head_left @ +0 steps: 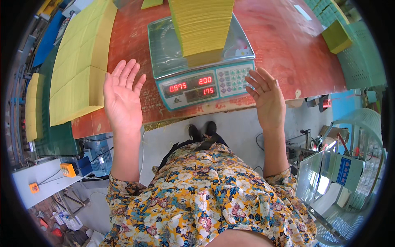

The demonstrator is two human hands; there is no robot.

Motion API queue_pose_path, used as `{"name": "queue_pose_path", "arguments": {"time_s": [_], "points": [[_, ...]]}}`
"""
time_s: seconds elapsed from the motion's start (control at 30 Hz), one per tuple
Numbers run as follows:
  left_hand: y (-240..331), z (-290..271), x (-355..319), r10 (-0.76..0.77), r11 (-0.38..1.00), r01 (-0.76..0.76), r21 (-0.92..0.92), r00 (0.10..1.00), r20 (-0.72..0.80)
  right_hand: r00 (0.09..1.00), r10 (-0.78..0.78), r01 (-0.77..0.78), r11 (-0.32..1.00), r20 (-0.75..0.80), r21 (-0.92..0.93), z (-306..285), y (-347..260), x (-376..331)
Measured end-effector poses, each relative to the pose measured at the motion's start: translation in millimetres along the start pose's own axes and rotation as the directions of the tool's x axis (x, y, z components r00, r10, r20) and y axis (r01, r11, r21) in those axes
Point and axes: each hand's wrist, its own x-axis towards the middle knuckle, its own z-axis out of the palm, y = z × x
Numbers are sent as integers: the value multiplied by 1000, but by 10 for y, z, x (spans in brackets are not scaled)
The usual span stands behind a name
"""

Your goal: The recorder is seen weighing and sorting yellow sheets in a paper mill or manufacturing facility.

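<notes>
My left hand (124, 96) is raised palm up with its fingers apart, between the scale and the yellow stacks on the left. On the other side, my right hand (268, 98) is also held up with spread fingers, close to the scale's keypad. Neither hand holds anything. Between and beyond them stands a digital counter scale (187, 91) with a teal body, a lit red display and a metal pan (161, 48). A tall stack of yellow paper sheets (201, 26) rests on the pan, its top cut off by the upper edge.
The scale sits on a worn red tabletop (284, 37). Several yellow paper stacks (82, 53) line its left side. A yellow block (336, 37) lies at the far right by a teal perforated panel (364, 57). Right of me stands a machine with a round wire guard (362, 123).
</notes>
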Motion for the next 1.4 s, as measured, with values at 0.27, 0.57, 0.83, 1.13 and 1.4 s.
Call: {"name": "queue_pose_path", "arguments": {"time_s": [0.27, 0.57, 0.83, 1.13, 1.4], "points": [[-87, 174, 231, -43, 999, 39, 35, 993, 112, 998, -27, 28, 1000, -62, 13, -132, 45, -75], [-72, -65, 659, 8, 999, -11, 42, 997, 77, 988, -24, 22, 1000, 150, 16, 54, 247, -158], [105, -342, 1057, 59, 980, -77, 183, 993, 100, 672, 431, -362, 901, 603, -240, 994, 664, -179], [-68, -476, 2826, 41, 354, -522, 776, 837, 545, 589, 515, -275, 853, 623, -444, 2052, 1729, 38], [-1166, -476, 4999, 69, -353, -757, 550, 566, 822, 780, 78, 350, 768, 621, -536, 2187, 2461, -1]]}}
